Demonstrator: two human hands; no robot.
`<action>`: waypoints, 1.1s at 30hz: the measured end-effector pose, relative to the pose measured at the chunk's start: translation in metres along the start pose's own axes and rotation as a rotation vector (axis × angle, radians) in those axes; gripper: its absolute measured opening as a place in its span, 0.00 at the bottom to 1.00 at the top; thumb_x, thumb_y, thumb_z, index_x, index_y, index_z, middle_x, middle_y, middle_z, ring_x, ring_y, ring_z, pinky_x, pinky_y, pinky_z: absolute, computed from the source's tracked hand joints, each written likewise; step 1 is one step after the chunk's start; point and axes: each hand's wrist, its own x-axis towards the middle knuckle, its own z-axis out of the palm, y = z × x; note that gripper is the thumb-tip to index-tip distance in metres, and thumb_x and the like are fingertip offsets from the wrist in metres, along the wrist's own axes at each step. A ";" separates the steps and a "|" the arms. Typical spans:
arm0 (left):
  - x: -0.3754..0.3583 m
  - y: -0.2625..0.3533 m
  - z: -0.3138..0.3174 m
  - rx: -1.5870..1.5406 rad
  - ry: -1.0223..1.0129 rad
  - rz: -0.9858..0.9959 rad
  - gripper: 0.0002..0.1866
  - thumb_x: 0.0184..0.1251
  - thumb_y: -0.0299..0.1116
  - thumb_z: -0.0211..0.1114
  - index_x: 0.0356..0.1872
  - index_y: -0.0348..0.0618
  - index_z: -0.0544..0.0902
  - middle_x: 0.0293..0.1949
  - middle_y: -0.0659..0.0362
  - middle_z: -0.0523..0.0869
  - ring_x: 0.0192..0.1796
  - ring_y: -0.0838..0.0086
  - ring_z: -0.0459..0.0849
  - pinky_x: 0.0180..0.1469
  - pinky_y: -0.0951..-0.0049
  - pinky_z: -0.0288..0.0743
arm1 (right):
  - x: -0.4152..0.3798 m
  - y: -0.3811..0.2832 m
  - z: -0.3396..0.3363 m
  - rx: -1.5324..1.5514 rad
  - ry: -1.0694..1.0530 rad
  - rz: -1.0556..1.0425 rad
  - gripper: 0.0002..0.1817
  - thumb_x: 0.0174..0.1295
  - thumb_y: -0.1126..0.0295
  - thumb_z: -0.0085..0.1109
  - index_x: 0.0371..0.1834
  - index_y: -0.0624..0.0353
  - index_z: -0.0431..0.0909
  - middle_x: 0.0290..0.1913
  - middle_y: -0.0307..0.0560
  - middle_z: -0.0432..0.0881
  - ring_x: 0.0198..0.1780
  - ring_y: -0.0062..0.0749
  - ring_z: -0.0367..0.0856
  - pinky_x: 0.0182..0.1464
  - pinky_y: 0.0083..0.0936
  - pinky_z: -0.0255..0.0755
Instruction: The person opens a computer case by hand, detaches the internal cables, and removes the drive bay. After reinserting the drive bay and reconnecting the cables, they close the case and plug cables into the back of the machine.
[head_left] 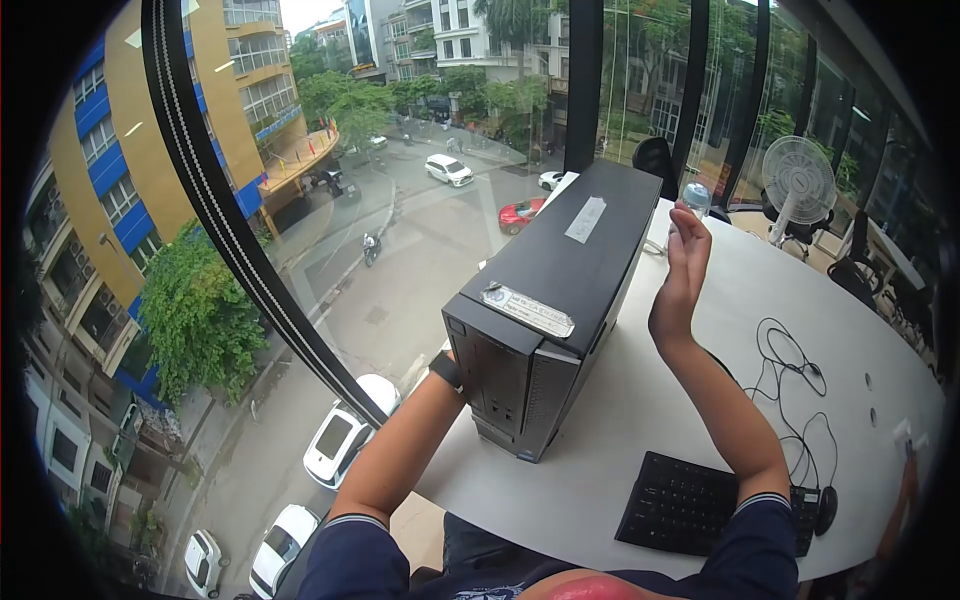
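Observation:
A black desktop computer tower (pixel 560 260) stands upright on the white table, with a paper label (pixel 528 308) near the front of its top and a worn sticker (pixel 585 220) farther back. My left arm reaches to the tower's left side. A dark wristband (pixel 446 369) shows there, but the tower hides my left hand and its fingers. To the right of the tower my right hand (pixel 684 272) is raised with fingers stretched upward, apart from the case and holding nothing visible.
A black keyboard (pixel 680 500) lies under my right forearm, with a mouse (pixel 826 510) and loose black cables (pixel 790 370) to its right. Behind my right hand stands a bottle (pixel 696 197). A white fan (pixel 798 180) is at the back right. Large windows border the table (pixel 620 410).

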 end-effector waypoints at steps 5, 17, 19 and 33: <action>0.073 -0.007 0.024 0.015 -0.025 0.021 0.37 0.81 0.63 0.48 0.72 0.40 0.68 0.67 0.53 0.77 0.67 0.68 0.77 0.66 0.66 0.75 | -0.045 -0.121 0.003 -0.390 -0.399 -0.714 0.14 0.66 0.62 0.59 0.51 0.56 0.80 0.67 0.61 0.75 0.73 0.54 0.71 0.76 0.51 0.59; 0.099 -0.014 0.035 -0.158 -0.098 0.036 0.36 0.80 0.65 0.50 0.63 0.38 0.71 0.59 0.52 0.79 0.60 0.68 0.79 0.62 0.67 0.75 | -0.107 -0.125 0.108 -1.232 -0.403 -1.109 0.20 0.72 0.54 0.49 0.59 0.42 0.85 0.72 0.36 0.79 0.76 0.32 0.71 0.83 0.56 0.39; 0.101 -0.009 0.034 -0.207 -0.134 0.042 0.36 0.80 0.66 0.50 0.62 0.38 0.71 0.58 0.52 0.79 0.59 0.68 0.79 0.62 0.67 0.75 | -0.104 -0.127 0.107 -1.252 -0.420 -1.108 0.21 0.71 0.54 0.50 0.61 0.41 0.84 0.73 0.36 0.78 0.77 0.32 0.71 0.83 0.56 0.39; 0.138 0.059 -0.027 -0.531 0.420 0.317 0.37 0.78 0.68 0.53 0.52 0.36 0.74 0.49 0.52 0.81 0.51 0.68 0.80 0.57 0.68 0.75 | -0.016 -0.104 0.025 -0.692 -0.422 -0.957 0.40 0.47 0.63 0.61 0.71 0.53 0.74 0.62 0.46 0.77 0.69 0.44 0.72 0.79 0.54 0.53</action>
